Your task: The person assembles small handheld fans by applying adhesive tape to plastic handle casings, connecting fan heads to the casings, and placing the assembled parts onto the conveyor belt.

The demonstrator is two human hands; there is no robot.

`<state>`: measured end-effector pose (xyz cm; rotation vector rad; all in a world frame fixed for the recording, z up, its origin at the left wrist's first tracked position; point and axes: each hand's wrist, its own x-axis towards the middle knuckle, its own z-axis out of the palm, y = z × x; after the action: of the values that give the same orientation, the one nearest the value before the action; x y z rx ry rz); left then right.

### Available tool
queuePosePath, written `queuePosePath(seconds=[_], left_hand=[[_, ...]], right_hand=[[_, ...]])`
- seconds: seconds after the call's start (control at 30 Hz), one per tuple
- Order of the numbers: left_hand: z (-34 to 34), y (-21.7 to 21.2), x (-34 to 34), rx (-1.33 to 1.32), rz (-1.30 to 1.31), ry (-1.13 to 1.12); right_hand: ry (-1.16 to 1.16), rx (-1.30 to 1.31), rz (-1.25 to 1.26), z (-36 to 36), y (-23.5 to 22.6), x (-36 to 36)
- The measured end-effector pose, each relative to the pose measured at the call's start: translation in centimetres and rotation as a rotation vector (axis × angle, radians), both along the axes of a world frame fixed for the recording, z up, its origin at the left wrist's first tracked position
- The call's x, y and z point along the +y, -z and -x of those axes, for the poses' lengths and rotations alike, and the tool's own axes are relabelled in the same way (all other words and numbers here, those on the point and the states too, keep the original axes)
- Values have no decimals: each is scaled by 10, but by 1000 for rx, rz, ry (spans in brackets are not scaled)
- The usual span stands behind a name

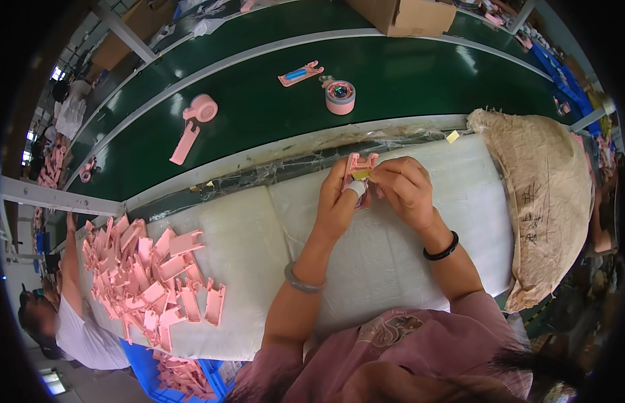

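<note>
My left hand is wrapped round a pink plastic shell, its two-pronged end pointing away from me. A white covering is on the thumb, which presses on the shell. Across the shell's inner side lies a small flat yellow piece. My right hand pinches at the right end of that piece, fingertips against the shell. Fingers hide most of the shell's lower half. To the left, a heap of similar pink shells covers part of the pale padded table.
A green conveyor runs beyond the table, carrying pink device parts, a shell with a blue cylinder and a jointed pink unit. A brown sack stands right. A blue crate and another person are at left.
</note>
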<state>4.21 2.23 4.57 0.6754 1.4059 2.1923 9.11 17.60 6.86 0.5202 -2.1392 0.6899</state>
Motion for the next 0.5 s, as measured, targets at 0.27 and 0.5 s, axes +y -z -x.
queuePosePath(seconds=[0.27,0.5], left_hand=[[0,5,0,17,2,-5],[-2,-5,1,54,-1,-40]], right_hand=[[13,-17,-1,-1,0,0],[36,-51,32,-1,0,0]])
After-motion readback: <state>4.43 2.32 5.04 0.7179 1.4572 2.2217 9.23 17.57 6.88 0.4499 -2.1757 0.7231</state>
